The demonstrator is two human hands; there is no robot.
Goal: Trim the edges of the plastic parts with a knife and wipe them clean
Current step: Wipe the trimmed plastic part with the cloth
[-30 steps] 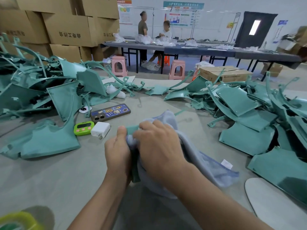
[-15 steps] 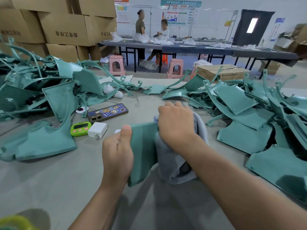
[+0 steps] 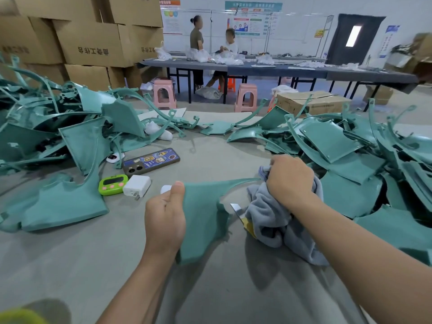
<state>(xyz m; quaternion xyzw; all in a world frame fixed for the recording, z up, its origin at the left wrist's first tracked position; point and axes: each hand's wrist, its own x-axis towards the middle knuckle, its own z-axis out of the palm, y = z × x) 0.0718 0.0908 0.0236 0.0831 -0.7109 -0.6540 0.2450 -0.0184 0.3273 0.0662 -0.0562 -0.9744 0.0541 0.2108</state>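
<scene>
My left hand [image 3: 164,218] grips a teal plastic part [image 3: 204,213] by its left edge, thumb on top, holding it above the grey table [image 3: 70,258]. The part's thin arm stretches right toward my right hand [image 3: 289,177]. That hand clutches a bunched grey cloth [image 3: 271,220] at the tip of the thin arm. A knife [image 3: 238,212] with a bare blade and yellow handle sticks out from under the cloth, between the part and the cloth.
Piles of teal plastic parts lie at the left [image 3: 58,141] and right [image 3: 350,155]. A phone [image 3: 152,161], green timer [image 3: 112,184] and white charger [image 3: 136,185] sit left of centre. Cardboard boxes [image 3: 93,43] stand behind; two people work at a far table [image 3: 280,67].
My right hand slid the cloth along the part to the right, out to its thin arm. The part's wide face is now uncovered and the knife has come into view.
</scene>
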